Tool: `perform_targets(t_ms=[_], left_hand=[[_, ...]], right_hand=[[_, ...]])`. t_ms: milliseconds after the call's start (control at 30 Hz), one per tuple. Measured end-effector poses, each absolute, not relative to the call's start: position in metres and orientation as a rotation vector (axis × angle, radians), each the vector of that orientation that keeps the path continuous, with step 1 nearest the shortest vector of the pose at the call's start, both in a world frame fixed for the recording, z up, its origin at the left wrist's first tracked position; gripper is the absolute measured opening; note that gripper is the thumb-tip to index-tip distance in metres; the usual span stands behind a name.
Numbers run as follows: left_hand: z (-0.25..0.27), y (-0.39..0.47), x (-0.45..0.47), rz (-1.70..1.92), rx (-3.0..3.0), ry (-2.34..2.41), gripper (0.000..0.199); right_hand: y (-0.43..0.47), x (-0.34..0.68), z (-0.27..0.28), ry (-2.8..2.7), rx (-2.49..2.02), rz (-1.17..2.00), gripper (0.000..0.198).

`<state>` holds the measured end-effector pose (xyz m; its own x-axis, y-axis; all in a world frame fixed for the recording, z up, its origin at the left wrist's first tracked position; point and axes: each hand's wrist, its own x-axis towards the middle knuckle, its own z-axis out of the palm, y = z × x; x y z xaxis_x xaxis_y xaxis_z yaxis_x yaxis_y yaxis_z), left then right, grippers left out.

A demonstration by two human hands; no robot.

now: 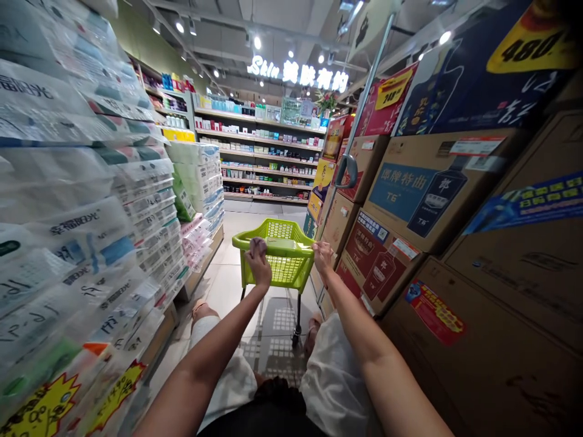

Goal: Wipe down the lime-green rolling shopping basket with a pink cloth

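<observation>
A bright green plastic shopping cart (286, 274) stands on the tiled floor in front of me. My left hand (259, 267) is closed on a crumpled greyish-purple cloth (258, 245), pressed against the cart's push handle (285, 250) left of its middle. At the handle's right end, my right hand (323, 257) has its fingers closed round the green plastic. A pale label panel runs along the handle between the two hands. Mesh sides of the basket show beyond the handle; the bottom of the basket is mostly hidden.
Stacked packs of tissue paper (146, 200) line the left side. Tall piles of liquor cartons (405, 188) stand close on the right, with a metal pole (364, 103) beside them. Shelves of skincare products (268, 145) cross the far end. Tiled floor (232, 243) runs between them.
</observation>
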<state>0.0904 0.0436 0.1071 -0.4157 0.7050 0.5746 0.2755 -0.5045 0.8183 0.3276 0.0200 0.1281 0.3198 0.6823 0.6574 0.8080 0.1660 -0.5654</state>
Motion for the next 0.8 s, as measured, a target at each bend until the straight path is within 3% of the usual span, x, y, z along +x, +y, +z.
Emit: perform_targets(t_ms=[133,333,533,800], left_hand=[[0.096,0.03,0.101,1.953,1.596,1.203,0.037],[0.109,0.046,0.071,2.049,1.324,1.423,0.046],[0.094,0.027,0.104,1.755,1.839,1.013,0.037],[0.097,0.046,0.081,2.086,1.36,1.441,0.041]], right_hand=[[0.018,0.328,0.127,-1.398,-1.535,-0.145,0.044],[0.021,0.32,0.125,-1.373,-1.528,-0.131,0.041],[0.02,0.314,0.124,-1.38,-1.539,-0.119,0.039],[0.019,0.309,0.124,-1.36,-1.512,-0.109,0.039]])
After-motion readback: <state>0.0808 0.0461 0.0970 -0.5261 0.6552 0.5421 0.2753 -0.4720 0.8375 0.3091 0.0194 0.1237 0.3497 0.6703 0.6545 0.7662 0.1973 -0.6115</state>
